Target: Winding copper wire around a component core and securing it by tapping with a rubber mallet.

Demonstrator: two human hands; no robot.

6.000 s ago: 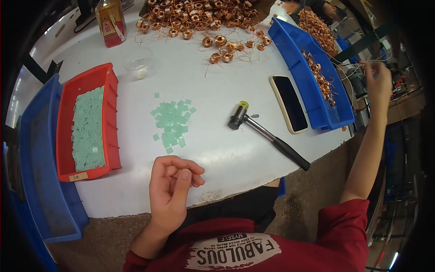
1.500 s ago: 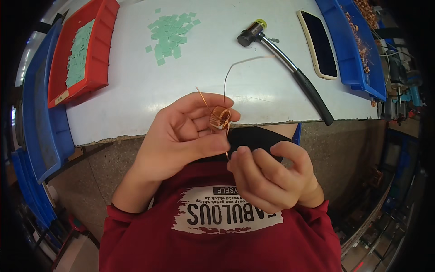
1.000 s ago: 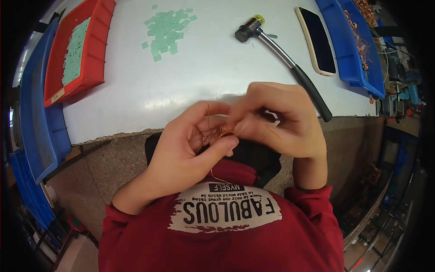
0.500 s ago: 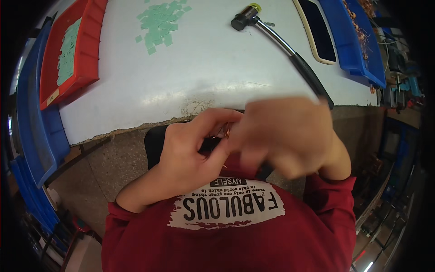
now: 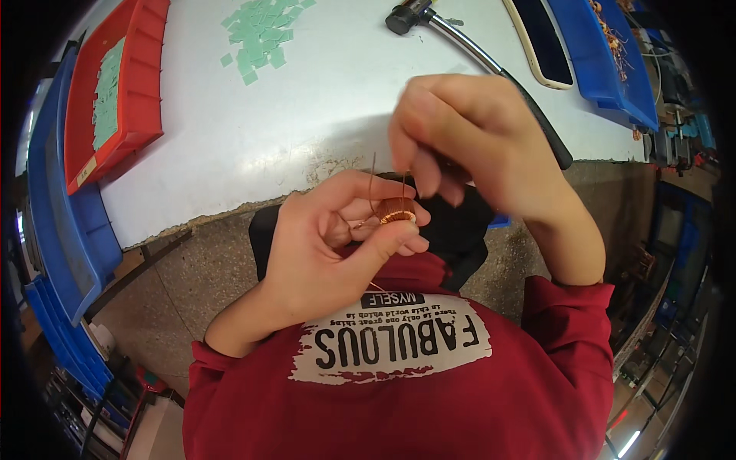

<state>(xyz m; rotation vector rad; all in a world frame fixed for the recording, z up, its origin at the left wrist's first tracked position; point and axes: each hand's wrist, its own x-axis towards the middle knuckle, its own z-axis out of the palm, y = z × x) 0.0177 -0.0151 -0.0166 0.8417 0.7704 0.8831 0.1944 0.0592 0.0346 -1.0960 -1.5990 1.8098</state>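
My left hand (image 5: 330,238) pinches a small ring-shaped coil (image 5: 397,208) wound with copper wire between thumb and fingers, just off the table's near edge. One thin wire end (image 5: 372,178) stands up from the coil on its left side. Above the coil, my right hand (image 5: 468,134) is closed, with its fingers curled and slightly blurred. A second strand of copper wire (image 5: 404,186) runs from the coil up to its fingertips, and the exact grip is partly hidden. Another loose strand shows under my left hand.
A mallet (image 5: 491,63) lies beyond my right hand, beside a phone (image 5: 540,42). Blue bins (image 5: 625,103) stand at both sides, the right one with copper pieces. Green square sheets (image 5: 261,38) lie on the white table (image 5: 230,146); more fill a red bin (image 5: 142,92).
My right hand has moved up and away from my left, drawing apart over the table edge. The coil and its upright wires, covered before, now show in my left hand.
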